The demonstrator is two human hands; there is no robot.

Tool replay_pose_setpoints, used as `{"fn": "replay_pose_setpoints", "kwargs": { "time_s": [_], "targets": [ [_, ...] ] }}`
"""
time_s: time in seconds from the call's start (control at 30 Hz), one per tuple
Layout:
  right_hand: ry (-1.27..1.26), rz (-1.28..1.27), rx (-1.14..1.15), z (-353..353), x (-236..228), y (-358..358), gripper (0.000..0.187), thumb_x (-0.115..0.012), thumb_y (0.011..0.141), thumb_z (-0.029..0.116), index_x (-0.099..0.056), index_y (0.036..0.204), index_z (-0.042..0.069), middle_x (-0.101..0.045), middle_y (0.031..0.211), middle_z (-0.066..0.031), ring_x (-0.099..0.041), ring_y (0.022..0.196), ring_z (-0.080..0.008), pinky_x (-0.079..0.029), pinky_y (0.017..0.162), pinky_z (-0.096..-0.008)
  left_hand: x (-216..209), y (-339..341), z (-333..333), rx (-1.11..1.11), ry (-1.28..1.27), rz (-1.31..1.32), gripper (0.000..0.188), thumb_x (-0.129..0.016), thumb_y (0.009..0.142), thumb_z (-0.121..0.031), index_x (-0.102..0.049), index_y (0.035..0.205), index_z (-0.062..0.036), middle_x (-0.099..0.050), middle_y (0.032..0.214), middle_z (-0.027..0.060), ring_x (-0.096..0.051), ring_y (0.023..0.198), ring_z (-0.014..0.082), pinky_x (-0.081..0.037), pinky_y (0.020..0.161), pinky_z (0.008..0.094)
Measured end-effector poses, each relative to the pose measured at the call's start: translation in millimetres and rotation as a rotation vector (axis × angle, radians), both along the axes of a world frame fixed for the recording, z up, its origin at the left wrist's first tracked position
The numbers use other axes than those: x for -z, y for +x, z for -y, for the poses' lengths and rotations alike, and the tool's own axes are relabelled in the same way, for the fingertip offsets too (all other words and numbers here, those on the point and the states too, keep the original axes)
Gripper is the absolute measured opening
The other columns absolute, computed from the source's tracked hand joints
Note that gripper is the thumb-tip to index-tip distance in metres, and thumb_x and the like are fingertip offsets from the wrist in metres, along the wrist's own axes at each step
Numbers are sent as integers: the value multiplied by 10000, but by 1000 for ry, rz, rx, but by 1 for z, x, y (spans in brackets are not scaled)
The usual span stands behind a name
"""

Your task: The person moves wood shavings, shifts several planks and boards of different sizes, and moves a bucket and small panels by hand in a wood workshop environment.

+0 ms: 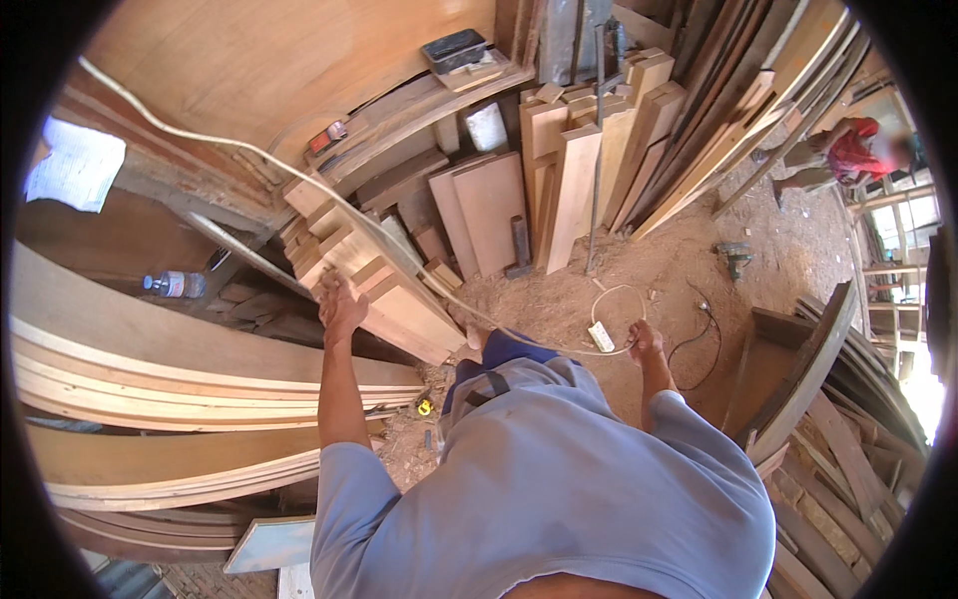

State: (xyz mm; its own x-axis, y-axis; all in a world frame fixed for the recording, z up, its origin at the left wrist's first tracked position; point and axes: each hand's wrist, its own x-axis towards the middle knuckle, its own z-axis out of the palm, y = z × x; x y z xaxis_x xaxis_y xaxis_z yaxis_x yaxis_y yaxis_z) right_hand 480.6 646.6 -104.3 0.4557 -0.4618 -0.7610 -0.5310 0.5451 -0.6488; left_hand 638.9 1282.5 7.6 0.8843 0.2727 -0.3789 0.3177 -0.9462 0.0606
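My left hand [341, 304] lies at the upper ends of a stack of pale wooden boards [411, 321] leaning on my left. Its fingers are bent over one board's end, partly hidden by the wood. In my right hand [647, 341], out to the right above the floor, the fingers are closed round a thin white cable [479, 315]. This cable runs from the upper left wall, past the stack and across in front of my body to that hand. Close beside it hangs or lies a white power strip [601, 336] with a loop of cord; I cannot tell which.
Long curved boards [200, 364] fill the left side, below a plastic bottle [175, 285]. Upright planks [574, 190] lean at the back. A green power tool [735, 258], a dark cord [711, 317] and a yellow tape measure [425, 407] lie on the sawdust-covered floor. Another person [853, 150] is at far right.
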Motion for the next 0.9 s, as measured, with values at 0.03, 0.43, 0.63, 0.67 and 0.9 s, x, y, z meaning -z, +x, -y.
{"fn": "replay_pose_setpoints", "kwargs": {
  "time_s": [0.03,0.43,0.63,0.67,0.9],
  "targets": [
    [7,-4,-22,0,0,3,167,-553,898,199,-537,800,65,-511,587,-37,-484,464,-167,-412,419,-321,-2,1,3,8,3,15,847,-636,802,-375,-219,1471,-65,-180,1521,202,-251,1382,384,-286,1110,432],
    [63,34,80,19,-6,7,134,-516,883,155,-509,763,96,-486,578,-25,-455,471,-161,-398,434,-330,10,0,-4,28,67,60,733,-616,830,-380,-312,1428,-86,-282,1473,194,-367,1314,374,-330,1075,441],
    [-33,-20,21,35,-4,9,149,-520,878,155,-502,751,80,-483,583,-36,-447,466,-168,-382,417,-312,0,6,4,-13,10,-23,754,-638,816,-332,-285,1415,-42,-252,1460,170,-258,1354,368,-348,1060,447],
    [-24,-14,-5,41,-5,10,150,-523,879,158,-504,751,83,-486,587,-32,-446,467,-162,-381,416,-306,1,7,7,-3,24,3,756,-640,816,-328,-282,1416,-41,-258,1455,171,-260,1351,370,-346,1062,445],
    [44,-191,-147,68,-4,22,158,-543,889,196,-530,753,117,-505,610,-8,-459,486,-127,-387,435,-281,10,9,8,29,95,49,785,-666,808,-310,-269,1426,-36,-245,1470,169,-241,1352,375,-303,1095,419]
  ]
}}
